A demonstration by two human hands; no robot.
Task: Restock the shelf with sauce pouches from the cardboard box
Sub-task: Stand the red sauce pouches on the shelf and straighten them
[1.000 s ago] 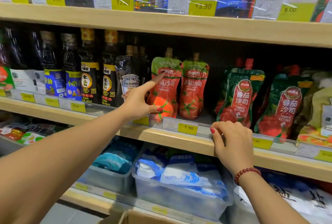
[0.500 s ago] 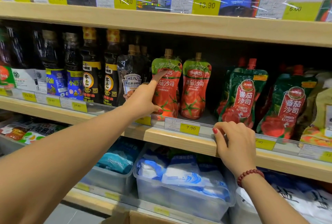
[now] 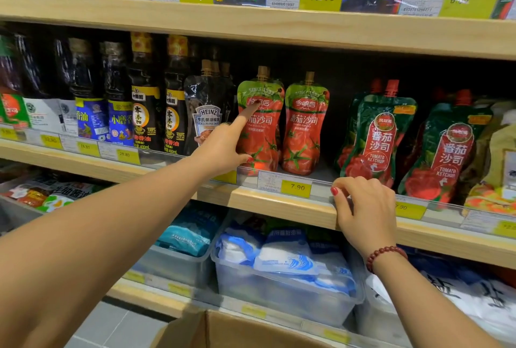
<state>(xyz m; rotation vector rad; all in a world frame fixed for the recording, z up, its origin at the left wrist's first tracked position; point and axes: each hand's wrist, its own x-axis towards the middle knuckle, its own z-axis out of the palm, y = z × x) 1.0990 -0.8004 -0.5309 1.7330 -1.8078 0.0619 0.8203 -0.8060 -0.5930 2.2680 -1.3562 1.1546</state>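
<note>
Pale wooden shop shelving fills the view, and my left grip (image 3: 223, 149) reaches onto the middle shelf (image 3: 265, 204). Its forefinger (image 3: 251, 110) is stretched straight, the tip pressed on the upper front of a red-and-green ketchup pouch (image 3: 265, 138). The thumb lies at that pouch's lower front, and the other fingers curl loosely round nothing. The pouch stands upright at the shelf's front, with a twin pouch (image 3: 304, 130) just beside it on the right and a black Heinz pepper sauce pouch (image 3: 206, 113) just left, behind my knuckles.

My right grip (image 3: 365, 208) is curled over the shelf's front edge, right of the 7.90 price tag (image 3: 296, 187). Green tomato ketchup pouches (image 3: 377, 135) lean further right. Below both arms, the cardboard box (image 3: 237, 331) shows an open flap.
</note>
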